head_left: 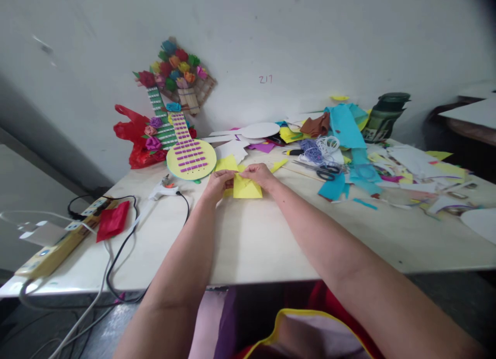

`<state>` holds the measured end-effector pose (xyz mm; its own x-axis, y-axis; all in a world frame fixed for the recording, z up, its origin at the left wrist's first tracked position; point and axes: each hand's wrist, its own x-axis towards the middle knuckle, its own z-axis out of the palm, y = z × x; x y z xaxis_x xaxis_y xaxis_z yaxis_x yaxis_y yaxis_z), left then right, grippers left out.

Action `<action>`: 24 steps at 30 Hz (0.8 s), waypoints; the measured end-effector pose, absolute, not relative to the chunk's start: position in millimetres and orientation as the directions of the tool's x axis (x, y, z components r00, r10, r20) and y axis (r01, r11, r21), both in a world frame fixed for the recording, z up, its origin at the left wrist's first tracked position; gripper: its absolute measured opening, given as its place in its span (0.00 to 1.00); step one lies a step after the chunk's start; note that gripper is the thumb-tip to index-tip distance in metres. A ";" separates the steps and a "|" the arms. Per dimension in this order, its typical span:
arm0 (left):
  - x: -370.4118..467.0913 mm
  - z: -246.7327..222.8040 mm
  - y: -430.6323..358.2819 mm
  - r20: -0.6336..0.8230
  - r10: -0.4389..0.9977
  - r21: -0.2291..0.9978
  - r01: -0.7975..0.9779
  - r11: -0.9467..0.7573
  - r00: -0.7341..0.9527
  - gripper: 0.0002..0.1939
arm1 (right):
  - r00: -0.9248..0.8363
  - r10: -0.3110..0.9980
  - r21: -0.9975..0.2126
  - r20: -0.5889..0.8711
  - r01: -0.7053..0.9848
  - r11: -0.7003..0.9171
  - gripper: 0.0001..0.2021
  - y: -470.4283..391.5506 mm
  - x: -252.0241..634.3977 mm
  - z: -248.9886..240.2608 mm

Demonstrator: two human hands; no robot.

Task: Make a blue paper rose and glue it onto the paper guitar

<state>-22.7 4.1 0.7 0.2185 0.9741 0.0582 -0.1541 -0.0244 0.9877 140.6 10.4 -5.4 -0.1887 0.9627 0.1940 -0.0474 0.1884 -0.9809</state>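
Observation:
A yellow paper sheet (248, 189) is held above the white table between my two hands. My left hand (221, 184) pinches its left side, fingers closed on the paper. At its upper right, my right hand (259, 175) has its thumb and fingers closed on the sheet's top edge. More yellow paper (227, 163) shows just behind my hands. Left of them stands a guitar-shaped piece (191, 160) of pale yellow with purple strips.
A hot glue gun (163, 189), a red packet (113, 221) and a power strip (50, 255) with cables lie left. Scissors (323, 171), yarn (311, 151), blue paper (346, 124) and many scraps lie right. A dark green bottle (386, 118) stands behind. Paper flowers (176, 64) lean on the wall.

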 end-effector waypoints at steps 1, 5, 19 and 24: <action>-22.1 1.2 3.8 0.045 0.974 0.987 -0.160 -0.009 0.221 0.14 | -0.187 0.962 -0.980 0.197 -0.044 0.192 0.12 10.4 140.7 -5.4; -20.9 3.5 2.7 0.015 0.972 0.987 -0.162 0.023 0.235 0.14 | -0.163 0.962 -0.976 0.219 -0.020 0.219 0.11 10.2 140.7 -4.9; -22.5 -2.1 7.1 0.129 0.978 0.991 0.009 -0.132 0.166 0.19 | -0.180 0.958 -0.972 0.225 0.032 0.234 0.11 10.7 136.0 -7.4; -23.7 -1.9 8.9 0.174 0.981 0.982 0.055 -0.179 0.088 0.20 | -0.214 0.956 -0.980 0.199 -0.019 0.199 0.14 13.1 140.7 -11.3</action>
<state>-23.7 8.9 -1.9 0.0877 0.9808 0.1742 0.0550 -0.1794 0.9822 140.7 13.1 -11.3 -0.2144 0.9563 0.1988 -0.0191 0.1994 -0.9797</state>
